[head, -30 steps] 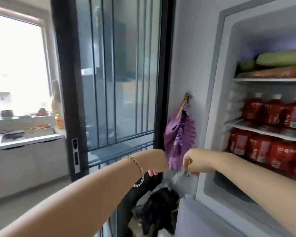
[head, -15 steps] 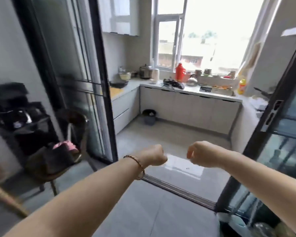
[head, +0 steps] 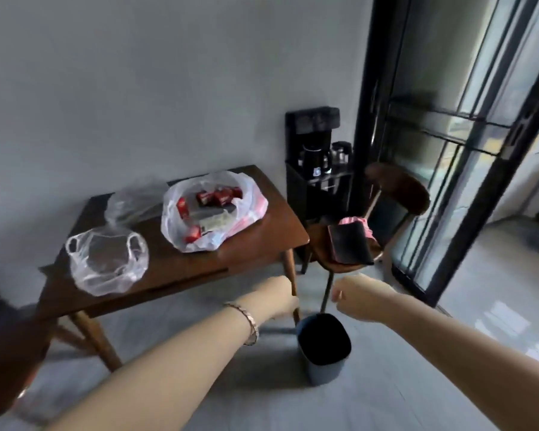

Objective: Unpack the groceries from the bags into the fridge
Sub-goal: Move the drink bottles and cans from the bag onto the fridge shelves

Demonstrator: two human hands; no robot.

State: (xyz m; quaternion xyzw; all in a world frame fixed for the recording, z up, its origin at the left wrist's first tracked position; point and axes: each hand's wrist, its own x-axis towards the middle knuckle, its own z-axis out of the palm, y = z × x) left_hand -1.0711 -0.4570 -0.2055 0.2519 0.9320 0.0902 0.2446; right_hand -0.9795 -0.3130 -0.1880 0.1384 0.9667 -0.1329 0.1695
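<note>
A white plastic bag (head: 249,209) lies open on the brown wooden table (head: 262,244), holding several small red cartons (head: 218,196). A clear plastic bag (head: 106,262) that looks empty sits at the table's near left, and another crumpled clear bag (head: 134,200) lies behind it. My left hand (head: 277,298), with a bracelet on the wrist, and my right hand (head: 355,298) are both held out as closed fists in front of the table's near right corner, with nothing in them. The fridge is out of view.
A dark bin (head: 322,346) stands on the floor just below my hands. A wooden chair (head: 395,194) with a black and pink item on its seat stands right of the table. Behind it are a black stand with kettles (head: 318,163) and a glass sliding door (head: 448,150).
The view has swung from the open fridge, past the kitchen doorway, round to the table with the bags. Both fists have stayed closed and empty in front of me.
</note>
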